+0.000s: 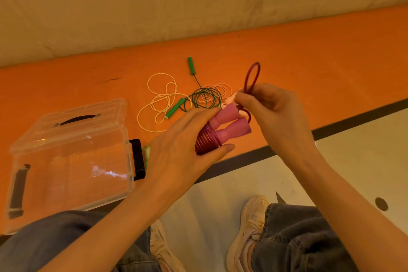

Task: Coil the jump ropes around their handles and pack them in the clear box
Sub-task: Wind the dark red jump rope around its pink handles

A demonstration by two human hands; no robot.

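The left hand (189, 146) grips the two pink handles (229, 123) side by side, with dark red rope (207, 141) wound tightly around their lower ends. The right hand (267, 108) pinches the last bit of that rope, and a small loop (252, 76) sticks up above its fingers. So the coiling of this jump rope looks almost done.

I think the next move is to tuck or wrap that loop so the coil does not come undone, then drop the bundle in the clear box (72, 161). The box sits open just left of the left hand.

Beyond both hands, a green jump rope (205, 97) and a white rope (159, 99) lie loose on the orange mat (309, 55). They are not coiled yet.
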